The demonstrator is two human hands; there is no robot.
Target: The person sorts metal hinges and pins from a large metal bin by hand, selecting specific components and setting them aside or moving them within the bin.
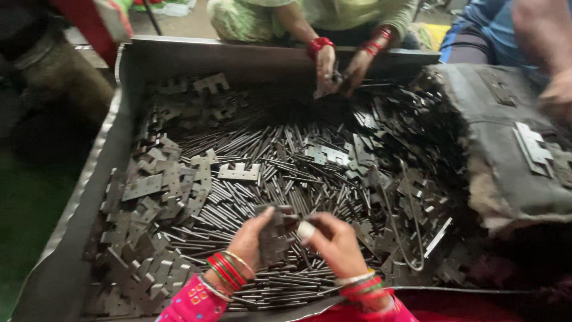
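Left hand (250, 241): grip closed on a dark notched metal plate (273, 238), held just above the tray's near edge.
Right hand (336, 241): fingers pinched narrow at the plate's top edge; whether they hold anything small, cannot tell.
Tray (125, 101): grey metal, heaped with thin steel pins (268, 149) and flat hinge plates (161, 185).
Far side: another person's hands (341, 65) handle small parts.
Right: grey padded cloth (506, 155).
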